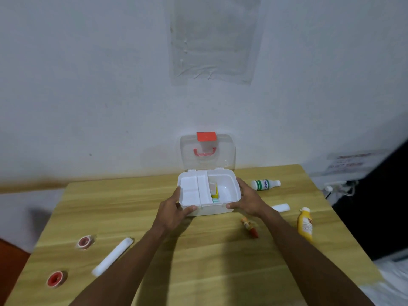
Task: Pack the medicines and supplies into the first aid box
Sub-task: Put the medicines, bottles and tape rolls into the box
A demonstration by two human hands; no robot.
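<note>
A white first aid box (229,185) stands open at the far middle of the wooden table, its clear lid (207,151) with red latch and handle raised against the wall. Inside, a white divided tray (194,191) covers the left half and a yellow carton (214,192) stands in the right half. My left hand (174,209) grips the box's front left corner. My right hand (248,200) holds its right side and front edge. Loose on the table lie a white bottle with green print (265,184), a yellow bottle (305,224), a small white tube (281,208) and an orange-red tube (250,227).
At the left of the table (209,261) lie two red-cored tape rolls (85,242) (56,279) and a long white roll (112,256). A wall stands right behind the box. A power strip with cables (340,187) sits off the table's right edge.
</note>
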